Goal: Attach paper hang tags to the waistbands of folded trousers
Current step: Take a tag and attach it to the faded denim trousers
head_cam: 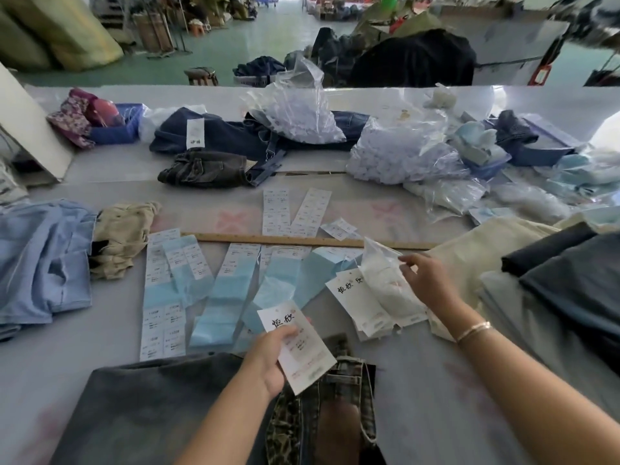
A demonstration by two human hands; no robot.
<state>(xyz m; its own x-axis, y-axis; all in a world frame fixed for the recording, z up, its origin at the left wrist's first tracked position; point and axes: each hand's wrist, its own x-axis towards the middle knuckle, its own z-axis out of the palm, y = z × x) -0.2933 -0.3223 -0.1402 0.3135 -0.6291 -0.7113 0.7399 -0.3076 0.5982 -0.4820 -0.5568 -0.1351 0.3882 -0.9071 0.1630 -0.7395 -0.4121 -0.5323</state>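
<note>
The left hand (268, 357) has its grip clamped on a white paper hang tag (297, 345), held above the folded grey trousers (161, 407) at the near edge of the desk (436, 397); the tag bears two large black handwritten characters at its top, with smaller print below too blurred to read. The right hand (427, 280) has its grip closed on a small clear plastic bag (385, 273) of white contents, lifted over a stack of hang tags (362, 307) whose top tag shows the same handwritten characters. Strips of printed white and blue labels (214, 280) lie in rows toward the middle of the desk, their text illegible, beside a wooden ruler (302, 239). Dark folded jeans (208, 169) rest nearer the far edge.
</note>
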